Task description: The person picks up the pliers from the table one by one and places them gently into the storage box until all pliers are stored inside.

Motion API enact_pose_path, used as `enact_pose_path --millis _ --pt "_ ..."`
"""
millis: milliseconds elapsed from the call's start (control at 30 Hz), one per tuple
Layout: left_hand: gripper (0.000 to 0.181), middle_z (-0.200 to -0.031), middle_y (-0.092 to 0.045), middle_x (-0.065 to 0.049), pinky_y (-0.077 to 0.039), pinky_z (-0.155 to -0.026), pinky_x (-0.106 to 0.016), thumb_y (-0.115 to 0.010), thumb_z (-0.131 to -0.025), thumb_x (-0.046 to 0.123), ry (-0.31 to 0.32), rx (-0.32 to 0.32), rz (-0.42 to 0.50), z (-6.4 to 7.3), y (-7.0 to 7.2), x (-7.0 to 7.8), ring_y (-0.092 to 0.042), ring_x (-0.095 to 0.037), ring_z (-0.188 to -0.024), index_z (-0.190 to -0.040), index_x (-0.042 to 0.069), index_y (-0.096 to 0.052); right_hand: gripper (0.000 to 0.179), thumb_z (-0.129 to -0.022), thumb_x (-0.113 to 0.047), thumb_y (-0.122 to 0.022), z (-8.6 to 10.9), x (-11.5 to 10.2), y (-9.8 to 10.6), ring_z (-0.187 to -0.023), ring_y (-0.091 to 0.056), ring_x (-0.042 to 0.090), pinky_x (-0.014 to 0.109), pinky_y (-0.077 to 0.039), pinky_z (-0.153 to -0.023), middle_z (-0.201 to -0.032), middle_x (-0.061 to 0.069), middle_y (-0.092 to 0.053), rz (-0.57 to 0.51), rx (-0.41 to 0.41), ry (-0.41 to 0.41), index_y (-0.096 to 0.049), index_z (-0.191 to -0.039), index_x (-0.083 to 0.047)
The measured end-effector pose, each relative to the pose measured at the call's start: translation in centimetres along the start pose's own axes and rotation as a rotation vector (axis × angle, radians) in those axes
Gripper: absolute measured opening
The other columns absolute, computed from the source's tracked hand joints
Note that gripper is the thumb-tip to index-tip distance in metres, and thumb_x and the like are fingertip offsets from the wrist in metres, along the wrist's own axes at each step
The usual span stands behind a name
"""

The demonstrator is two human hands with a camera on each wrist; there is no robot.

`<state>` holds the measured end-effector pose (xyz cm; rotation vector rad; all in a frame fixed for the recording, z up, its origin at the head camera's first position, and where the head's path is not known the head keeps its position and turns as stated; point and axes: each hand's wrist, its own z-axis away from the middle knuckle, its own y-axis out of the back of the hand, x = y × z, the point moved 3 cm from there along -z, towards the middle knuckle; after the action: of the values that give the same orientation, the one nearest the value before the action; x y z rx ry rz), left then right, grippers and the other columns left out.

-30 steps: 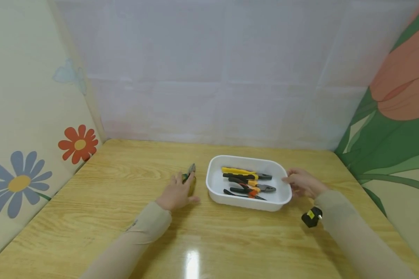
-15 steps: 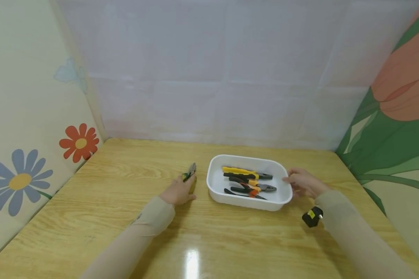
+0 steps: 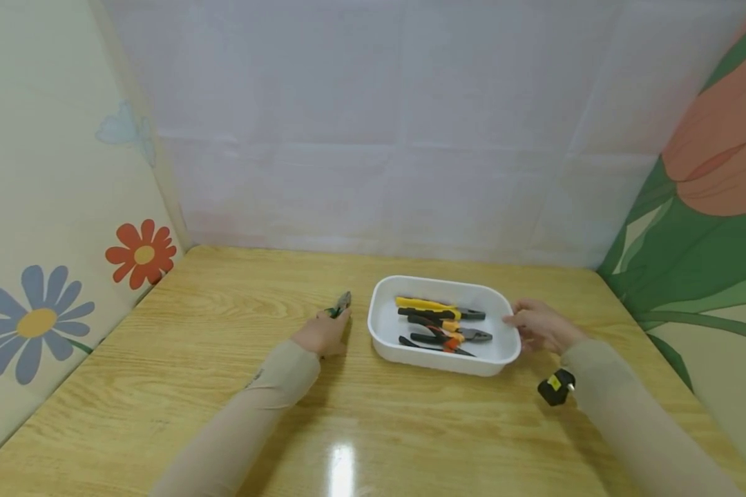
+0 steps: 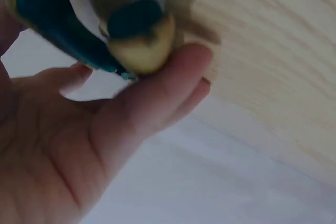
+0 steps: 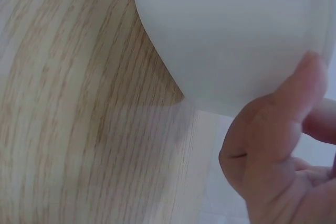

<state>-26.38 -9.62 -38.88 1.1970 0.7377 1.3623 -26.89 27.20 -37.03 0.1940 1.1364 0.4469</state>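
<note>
In the head view my left hand grips a pair of pliers left of the white tray, the metal nose pointing away past the fingers. Up close in the left wrist view, the pliers' teal and yellow handles lie between thumb and fingers, standing apart from each other. My right hand pinches the right end of the white tray, thumb at the rim; the right wrist view shows the tray's smooth outer wall. Inside the tray lie several pliers, with black, orange and yellow handles.
The wooden table reaches back to a pale sheet. Flower-painted panels flank it on both sides. A small black device with a yellow mark sits at my right wrist.
My left fingers have closed from spread over the pliers to a grip round the handles, and that hand has shifted slightly right. The right hand and tray stay where they were.
</note>
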Motion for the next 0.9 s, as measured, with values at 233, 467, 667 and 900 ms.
enact_pose_path --millis 233,467,667,900 --pt "0.065 -0.114 -0.053 -0.033 -0.055 -0.065 -0.039 -0.065 -0.090 0.022 -0.043 0.138 -0.292 -0.5 -0.7 0.2 -0.059 -0.033 -0.082 -0.149 0.013 -0.040 0.013 -0.099 -0.008 -0.049 0.0 -0.1 0.0 -0.071 -0.051 0.015 0.027 -0.049 -0.059 -0.087 0.005 -0.047 0.008 -0.001 0.004 -0.041 -0.100 0.001" --pt "0.058 -0.107 -0.054 -0.027 -0.049 -0.048 -0.033 -0.063 -0.089 0.018 -0.050 0.272 -0.284 -0.9 -1.3 -0.7 -0.053 -0.027 -0.068 -0.145 0.020 -0.047 0.013 -0.098 -0.008 -0.050 0.1 -0.1 0.0 -0.070 -0.052 0.014 0.026 -0.049 -0.058 -0.084 0.004 -0.047 0.003 0.003 0.011 -0.040 -0.100 0.001" --pt "0.046 -0.103 -0.058 -0.025 -0.047 -0.039 -0.031 -0.054 -0.099 0.012 -0.082 0.349 -0.338 -0.2 -1.1 -1.2 -0.053 -0.024 -0.052 -0.143 0.023 -0.049 0.012 -0.099 -0.008 -0.050 0.2 -0.2 -0.1 -0.069 -0.051 0.015 0.026 -0.049 -0.058 -0.084 0.005 -0.046 0.004 0.001 0.013 -0.041 -0.099 0.001" --pt "0.039 -0.093 -0.059 -0.022 -0.047 -0.041 -0.030 -0.057 -0.096 0.010 -0.188 0.504 -0.414 -0.1 -1.2 -1.6 -0.052 -0.022 -0.051 -0.134 0.020 -0.058 0.013 -0.098 -0.008 -0.049 0.4 -0.3 -0.2 -0.070 -0.051 0.015 0.026 -0.048 -0.058 -0.087 0.006 -0.048 -0.011 -0.009 0.010 -0.040 -0.100 0.001"
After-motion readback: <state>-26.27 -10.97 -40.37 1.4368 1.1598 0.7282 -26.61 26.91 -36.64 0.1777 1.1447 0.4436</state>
